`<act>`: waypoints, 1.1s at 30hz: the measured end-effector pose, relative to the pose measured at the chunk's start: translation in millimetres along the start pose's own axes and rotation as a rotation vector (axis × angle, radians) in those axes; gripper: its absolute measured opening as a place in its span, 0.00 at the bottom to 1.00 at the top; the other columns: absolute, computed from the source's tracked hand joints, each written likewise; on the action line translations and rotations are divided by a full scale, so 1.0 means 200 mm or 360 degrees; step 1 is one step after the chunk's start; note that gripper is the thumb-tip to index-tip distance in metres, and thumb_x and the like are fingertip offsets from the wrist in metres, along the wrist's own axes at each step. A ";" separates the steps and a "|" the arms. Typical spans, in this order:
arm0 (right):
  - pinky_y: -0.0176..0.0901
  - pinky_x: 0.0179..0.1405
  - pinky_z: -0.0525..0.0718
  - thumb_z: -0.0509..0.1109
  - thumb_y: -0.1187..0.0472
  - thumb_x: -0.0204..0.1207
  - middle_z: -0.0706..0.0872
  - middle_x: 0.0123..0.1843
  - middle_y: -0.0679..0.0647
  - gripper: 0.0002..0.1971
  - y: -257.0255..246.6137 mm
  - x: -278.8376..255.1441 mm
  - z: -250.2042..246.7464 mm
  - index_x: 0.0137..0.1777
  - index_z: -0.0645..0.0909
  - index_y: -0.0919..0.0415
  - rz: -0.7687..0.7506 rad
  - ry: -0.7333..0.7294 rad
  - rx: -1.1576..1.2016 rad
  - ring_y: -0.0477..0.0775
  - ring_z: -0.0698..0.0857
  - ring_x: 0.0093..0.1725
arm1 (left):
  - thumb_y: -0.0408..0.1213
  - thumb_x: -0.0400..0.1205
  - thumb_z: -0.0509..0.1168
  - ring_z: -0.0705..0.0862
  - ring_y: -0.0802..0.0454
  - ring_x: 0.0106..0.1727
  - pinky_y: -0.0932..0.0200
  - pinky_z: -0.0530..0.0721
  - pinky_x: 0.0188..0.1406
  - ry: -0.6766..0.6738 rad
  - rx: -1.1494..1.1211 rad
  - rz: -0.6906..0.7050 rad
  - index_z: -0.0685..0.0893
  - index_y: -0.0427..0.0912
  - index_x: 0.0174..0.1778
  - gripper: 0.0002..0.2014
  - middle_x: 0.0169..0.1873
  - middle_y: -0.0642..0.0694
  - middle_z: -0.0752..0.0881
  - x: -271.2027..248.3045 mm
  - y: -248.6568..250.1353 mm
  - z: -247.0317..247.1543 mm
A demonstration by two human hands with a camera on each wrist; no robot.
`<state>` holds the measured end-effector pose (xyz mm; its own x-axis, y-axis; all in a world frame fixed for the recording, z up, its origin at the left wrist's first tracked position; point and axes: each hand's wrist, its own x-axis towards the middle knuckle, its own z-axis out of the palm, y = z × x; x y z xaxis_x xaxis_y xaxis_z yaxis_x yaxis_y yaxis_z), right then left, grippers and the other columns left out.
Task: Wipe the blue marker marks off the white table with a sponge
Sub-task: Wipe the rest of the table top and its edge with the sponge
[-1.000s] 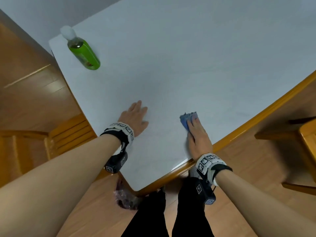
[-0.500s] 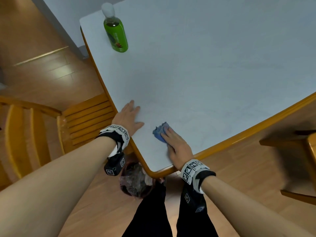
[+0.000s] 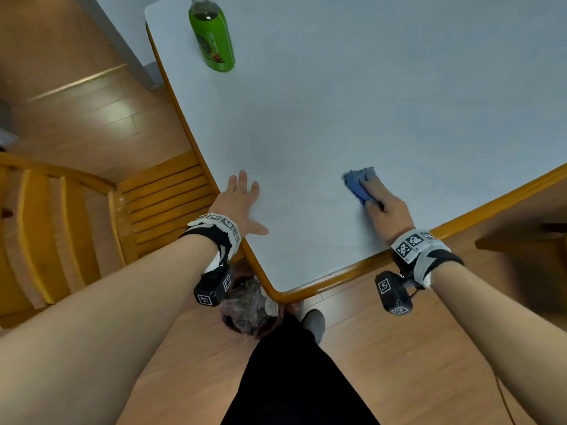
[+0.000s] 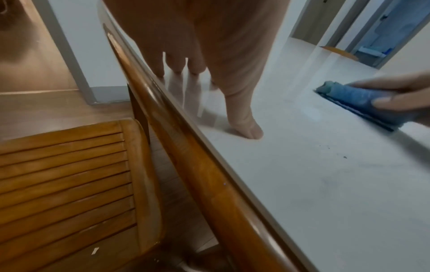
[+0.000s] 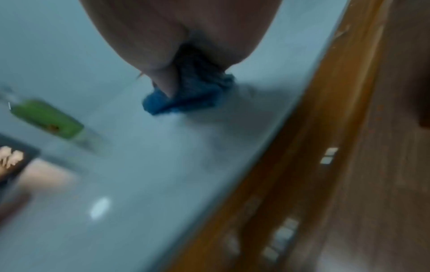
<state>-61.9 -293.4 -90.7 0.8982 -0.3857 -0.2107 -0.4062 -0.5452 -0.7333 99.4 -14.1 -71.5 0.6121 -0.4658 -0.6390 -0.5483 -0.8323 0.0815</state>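
A blue sponge [image 3: 356, 183] [image 4: 358, 103] [image 5: 186, 99] lies on the white table [image 3: 368, 102] close to its near wooden edge. My right hand [image 3: 382, 205] [image 4: 395, 92] [image 5: 181, 27] holds it, fingers over the top and thumb against its side, pressing it onto the tabletop. My left hand [image 3: 242, 200] [image 4: 209, 46] rests flat on the table near the left edge, fingers spread, holding nothing. The left wrist view shows a faint bluish smudge [image 4: 331, 182] and a few dark specks [image 4: 344, 157] on the surface between the hands.
A green bottle [image 3: 211, 38] [image 5: 49, 119] stands at the table's far left corner. A slatted wooden chair [image 3: 165, 204] [image 4: 69, 174] sits against the left edge. A lined bin [image 3: 248, 308] is on the floor under the near corner. Another wooden chair [image 3: 521, 240] is at the right.
My right hand slid the sponge left toward the left hand, then back right along the near edge. The left hand stayed flat in place.
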 end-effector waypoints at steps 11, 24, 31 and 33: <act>0.33 0.82 0.48 0.57 0.66 0.81 0.56 0.85 0.55 0.28 -0.06 -0.22 0.27 0.82 0.60 0.60 -0.0324 -0.0103 -0.0146 0.49 0.53 0.85 | 0.59 0.74 0.70 0.34 0.35 0.84 0.36 0.54 0.83 -0.0041 0.0050 0.0001 0.40 0.43 0.85 0.55 0.82 0.35 0.31 0.01 0.01 0.02; 0.37 0.81 0.62 0.63 0.77 0.74 0.74 0.76 0.48 0.27 -0.29 -0.48 0.65 0.71 0.79 0.57 -0.0042 0.0261 0.0196 0.45 0.68 0.79 | 0.72 0.73 0.59 0.42 0.28 0.84 0.38 0.63 0.78 0.0029 0.0418 0.0221 0.42 0.38 0.85 0.57 0.83 0.28 0.39 0.01 -0.03 -0.02; 0.47 0.76 0.74 0.63 0.84 0.68 0.84 0.66 0.47 0.27 -0.55 -0.87 1.09 0.59 0.88 0.58 0.0079 0.0294 0.0294 0.45 0.78 0.72 | 0.72 0.76 0.50 0.51 0.28 0.84 0.38 0.64 0.78 0.0147 0.0676 0.0451 0.43 0.39 0.85 0.51 0.84 0.28 0.45 0.00 -0.13 -0.04; 0.53 0.73 0.77 0.61 0.83 0.65 0.86 0.65 0.48 0.30 -0.58 -0.98 1.20 0.59 0.88 0.53 0.0102 0.0146 0.0239 0.47 0.80 0.71 | 0.72 0.76 0.50 0.50 0.28 0.84 0.38 0.63 0.78 0.0137 0.0675 0.0463 0.43 0.40 0.85 0.51 0.84 0.29 0.43 0.00 -0.15 -0.04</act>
<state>-150.1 23.7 -120.3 0.8495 -0.4859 -0.2055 -0.4263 -0.4027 -0.8100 120.2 7.7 -68.9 0.4350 -0.6977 -0.5692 -0.8745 -0.4780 -0.0823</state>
